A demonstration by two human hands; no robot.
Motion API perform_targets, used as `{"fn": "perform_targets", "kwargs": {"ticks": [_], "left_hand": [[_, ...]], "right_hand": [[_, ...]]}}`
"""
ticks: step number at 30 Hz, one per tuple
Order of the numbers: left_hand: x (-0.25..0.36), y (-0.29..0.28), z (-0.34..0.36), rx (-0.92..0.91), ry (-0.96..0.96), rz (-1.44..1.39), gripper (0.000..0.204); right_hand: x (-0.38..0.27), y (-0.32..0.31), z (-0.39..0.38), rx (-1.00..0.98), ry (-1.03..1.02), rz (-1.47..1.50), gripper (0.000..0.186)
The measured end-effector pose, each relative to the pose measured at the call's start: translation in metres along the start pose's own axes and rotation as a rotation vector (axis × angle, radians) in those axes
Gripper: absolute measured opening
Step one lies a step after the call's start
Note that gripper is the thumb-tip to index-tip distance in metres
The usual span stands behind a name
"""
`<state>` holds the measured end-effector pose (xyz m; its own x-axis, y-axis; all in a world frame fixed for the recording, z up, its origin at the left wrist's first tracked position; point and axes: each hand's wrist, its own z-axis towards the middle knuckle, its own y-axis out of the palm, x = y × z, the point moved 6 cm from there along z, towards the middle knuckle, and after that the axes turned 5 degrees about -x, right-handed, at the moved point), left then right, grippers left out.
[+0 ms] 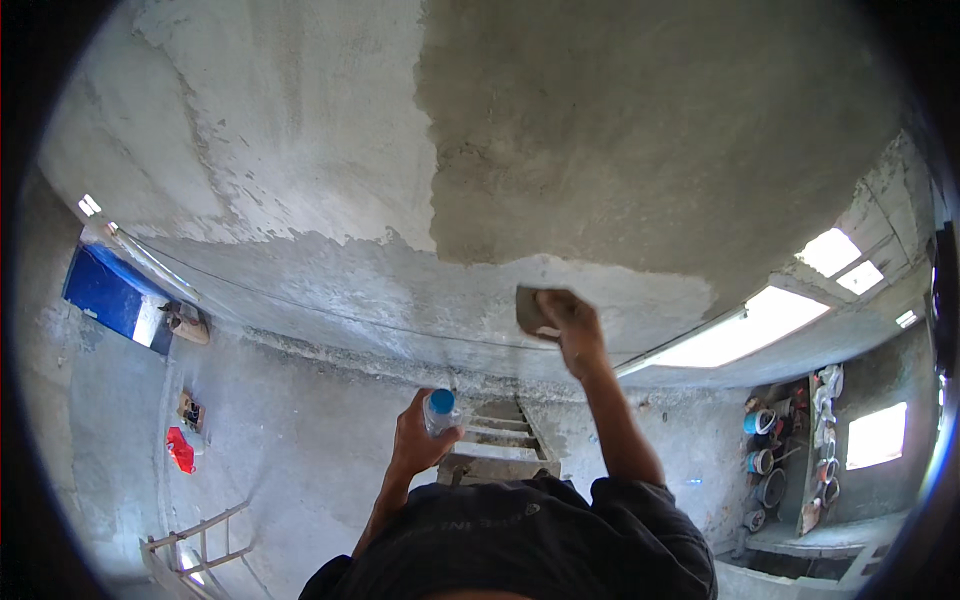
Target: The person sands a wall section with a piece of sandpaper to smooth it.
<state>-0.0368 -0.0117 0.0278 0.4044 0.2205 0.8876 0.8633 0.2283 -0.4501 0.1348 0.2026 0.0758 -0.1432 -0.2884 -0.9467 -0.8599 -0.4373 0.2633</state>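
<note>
My left hand [415, 440] is wrapped round a clear plastic bottle with a blue cap [440, 402], held upright in front of my chest. Raised to the right, my right hand [570, 325] grips a small flat grey-brown piece [526, 312] close to the wall; I cannot make out whether it is a scraper or a pad. The plaster wall [610, 285] ahead carries a large darker, damp-looking patch [650, 130] above my right hand. Paler, rough-edged plaster [290, 120] lies to its left.
A ladder [500, 440] stands just below me, with another wooden ladder [205, 525] at the lower left. Several buckets [760, 462] line the right side. A red bag [180, 450] lies on the left, below a blue panel [105, 290]. Bright window openings [745, 330] are at right.
</note>
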Motion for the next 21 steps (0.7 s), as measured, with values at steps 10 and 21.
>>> {"fn": "perform_targets", "kwargs": {"ticks": [10, 21], "left_hand": [[-0.004, 0.014, -0.001, -0.031, 0.039, 0.173, 0.053], [-0.036, 0.092, 0.032, -0.51, 0.04, 0.907, 0.037]], "right_hand": [[0.176, 0.002, -0.053, -0.027, 0.258, 0.315, 0.034], [0.208, -0.029, -0.058, 0.083, -0.106, -0.628, 0.039]]}}
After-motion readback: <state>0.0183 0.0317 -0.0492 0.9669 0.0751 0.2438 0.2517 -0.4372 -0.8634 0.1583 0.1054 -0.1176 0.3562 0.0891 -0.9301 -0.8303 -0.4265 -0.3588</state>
